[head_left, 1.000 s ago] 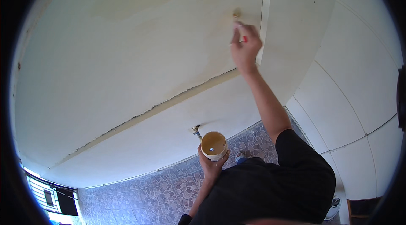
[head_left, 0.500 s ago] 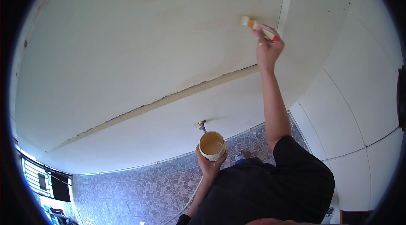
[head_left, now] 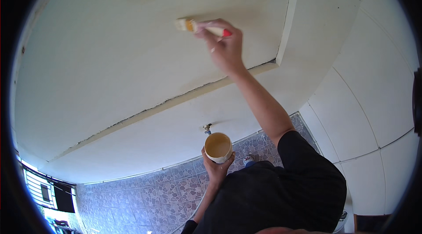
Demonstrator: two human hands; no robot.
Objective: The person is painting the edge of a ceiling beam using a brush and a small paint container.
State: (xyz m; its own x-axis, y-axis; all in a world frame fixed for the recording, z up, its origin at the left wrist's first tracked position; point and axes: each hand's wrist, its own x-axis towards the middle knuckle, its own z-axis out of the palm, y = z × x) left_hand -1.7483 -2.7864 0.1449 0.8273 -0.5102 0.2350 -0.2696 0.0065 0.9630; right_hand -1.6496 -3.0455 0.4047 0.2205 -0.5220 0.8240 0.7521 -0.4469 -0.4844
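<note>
My right hand (head_left: 225,47) is closed around the handle of a paintbrush (head_left: 190,25), which has pale bristles, an orange-yellow band and a red handle end. The brush head points left and lies at the surface of the pale wall (head_left: 110,53); whether every bristle touches cannot be told. Lower down, my left hand (head_left: 216,169) grips a white paint tub (head_left: 218,160) from below and the sides. The tub is tilted so that its mouth shows, with cream-yellow paint (head_left: 218,148) inside. Darker, damp-looking patches mark the wall around the brush.
A ledge with a rough crack (head_left: 176,100) crosses the wall. Below it a metal tap (head_left: 207,128) sticks out just behind the tub. A hose (head_left: 189,220) lies on the patterned tile floor (head_left: 154,199). White panels (head_left: 369,89) stand at right, a barred gate (head_left: 41,188) at far left.
My right hand has swept the paintbrush leftward across the wall, from near the right-hand edge strip toward the middle. The tub in my left hand has stayed nearly in place.
</note>
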